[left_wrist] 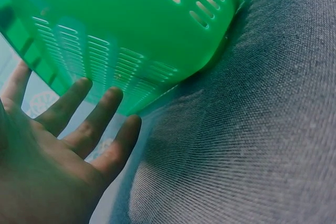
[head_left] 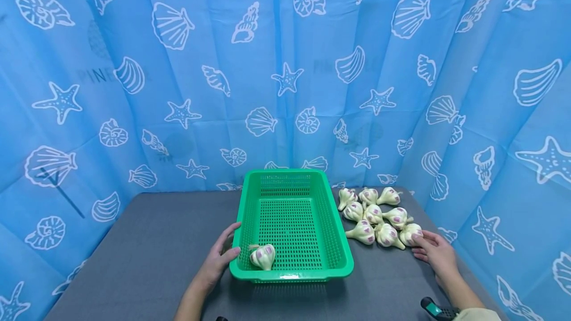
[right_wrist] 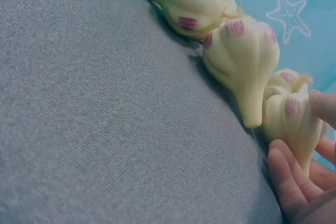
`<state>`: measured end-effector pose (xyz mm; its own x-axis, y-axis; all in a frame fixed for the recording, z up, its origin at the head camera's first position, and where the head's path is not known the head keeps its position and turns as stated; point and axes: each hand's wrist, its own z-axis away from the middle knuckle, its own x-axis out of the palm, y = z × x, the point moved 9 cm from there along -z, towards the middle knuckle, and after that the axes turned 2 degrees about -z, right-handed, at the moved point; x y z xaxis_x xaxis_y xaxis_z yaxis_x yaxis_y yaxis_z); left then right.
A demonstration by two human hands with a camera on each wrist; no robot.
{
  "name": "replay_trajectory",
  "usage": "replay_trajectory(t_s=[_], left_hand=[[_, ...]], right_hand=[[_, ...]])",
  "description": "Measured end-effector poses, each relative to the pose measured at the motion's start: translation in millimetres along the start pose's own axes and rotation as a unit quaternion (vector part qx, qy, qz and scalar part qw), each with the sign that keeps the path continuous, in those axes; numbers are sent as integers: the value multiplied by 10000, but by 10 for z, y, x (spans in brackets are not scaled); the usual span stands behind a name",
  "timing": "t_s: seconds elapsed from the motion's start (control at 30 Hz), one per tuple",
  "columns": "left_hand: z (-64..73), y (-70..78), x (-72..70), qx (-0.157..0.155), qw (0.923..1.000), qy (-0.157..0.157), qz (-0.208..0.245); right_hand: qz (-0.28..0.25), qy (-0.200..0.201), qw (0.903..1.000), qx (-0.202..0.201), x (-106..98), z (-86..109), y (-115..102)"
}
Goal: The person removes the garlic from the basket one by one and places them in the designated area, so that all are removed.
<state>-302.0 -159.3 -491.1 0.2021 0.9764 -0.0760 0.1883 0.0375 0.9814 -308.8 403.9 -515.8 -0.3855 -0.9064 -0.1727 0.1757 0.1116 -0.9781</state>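
The left hand point(head_left: 218, 260) rests with straight, spread fingers point(left_wrist: 100, 114) against the green basket point(head_left: 337, 241) near the tabletop's point(head_left: 147, 251) front edge. One garlic bulb point(head_left: 263, 256) lies inside. The right hand point(head_left: 434, 251) touches the nearest garlic point(right_wrist: 291, 121) of the heap at the right edge; only the wrist view shows its fingers loosely curling about it.

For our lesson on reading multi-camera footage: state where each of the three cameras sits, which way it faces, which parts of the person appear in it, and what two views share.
Head: on the head, looking forward and down at the green basket, garlic pile and both forearms.
Left wrist: low by the left hand, facing the basket's slotted wall; open fingers show.
Right wrist: low by the right hand, facing the garlic bulb its fingertips touch.
Shared: head and left wrist views both show the basket.
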Motion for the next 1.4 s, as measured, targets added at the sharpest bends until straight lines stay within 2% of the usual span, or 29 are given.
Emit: replay_trajectory(t_s=[0.4,0.83,1.1,1.4], left_hand=[[-16,-31,-8,-30,9999,49,-105],[-15,-21,-3,-67,9999,65,-55],[-1,-2,-11,-124,9998,122,-5],[-4,-19,-13,-171,9997,178,-42]], right_hand=[[165,198,9997,61,-16,-12,0],[574,503,9969,-179,-70,20,-75],[771,655,9942,-375,-157,51,-177],[714,997,9914,-463,-191,46,-328]])
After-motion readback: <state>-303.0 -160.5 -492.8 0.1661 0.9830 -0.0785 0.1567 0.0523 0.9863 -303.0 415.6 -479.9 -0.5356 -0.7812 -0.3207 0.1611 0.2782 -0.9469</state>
